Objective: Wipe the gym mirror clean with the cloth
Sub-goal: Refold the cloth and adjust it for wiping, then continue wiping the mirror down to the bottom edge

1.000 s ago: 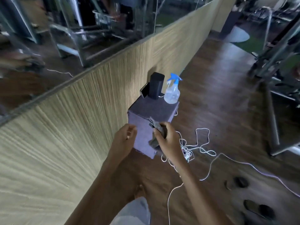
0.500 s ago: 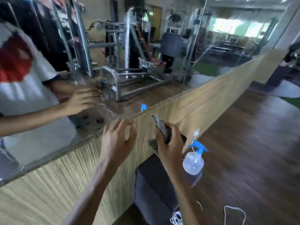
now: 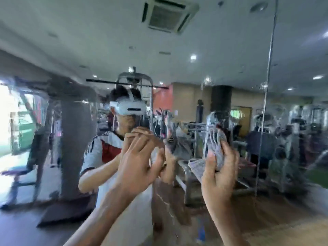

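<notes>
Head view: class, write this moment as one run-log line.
phase: facing mirror | right hand: grips cloth | left hand: holds nothing | cloth on glass: cannot tell, blurred

Both my bare forearms come up from the bottom edge, the left slanting in toward the middle and the right nearly upright. My left hand (image 3: 140,162) is raised with its back toward me, its fingers a little apart and loosely bent. It seems to hold nothing, though the blur makes that hard to judge. My right hand (image 3: 220,172) is up beside it, well apart, gripping the cloth (image 3: 215,146) between thumb and curled fingers.
</notes>
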Demonstrator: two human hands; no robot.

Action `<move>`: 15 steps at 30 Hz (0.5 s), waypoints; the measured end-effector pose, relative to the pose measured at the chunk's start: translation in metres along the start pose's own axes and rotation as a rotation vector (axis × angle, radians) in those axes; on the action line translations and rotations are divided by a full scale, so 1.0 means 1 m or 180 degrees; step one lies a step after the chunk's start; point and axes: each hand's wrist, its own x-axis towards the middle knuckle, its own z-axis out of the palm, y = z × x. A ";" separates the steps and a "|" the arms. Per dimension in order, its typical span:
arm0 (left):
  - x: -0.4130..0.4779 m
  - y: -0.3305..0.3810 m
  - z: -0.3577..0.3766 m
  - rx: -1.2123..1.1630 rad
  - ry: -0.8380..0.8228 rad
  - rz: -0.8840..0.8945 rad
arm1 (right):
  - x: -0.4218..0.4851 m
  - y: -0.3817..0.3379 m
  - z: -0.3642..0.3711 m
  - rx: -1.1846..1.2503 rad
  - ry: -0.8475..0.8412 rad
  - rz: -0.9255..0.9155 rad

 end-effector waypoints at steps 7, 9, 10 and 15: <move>0.197 -0.005 -0.038 0.0703 0.0825 0.0791 | 0.195 0.000 0.049 -0.0671 0.0278 -0.1107; 0.247 -0.004 -0.053 0.0874 0.1092 0.0908 | 0.250 -0.004 0.060 -0.0943 0.0347 -0.1362; 0.275 -0.005 -0.064 0.0993 0.1239 0.0961 | 0.281 -0.011 0.065 -0.1097 0.0412 -0.1520; 0.349 -0.028 -0.087 0.1745 0.0919 0.0639 | 0.376 -0.017 0.086 -0.1838 0.0459 -0.1823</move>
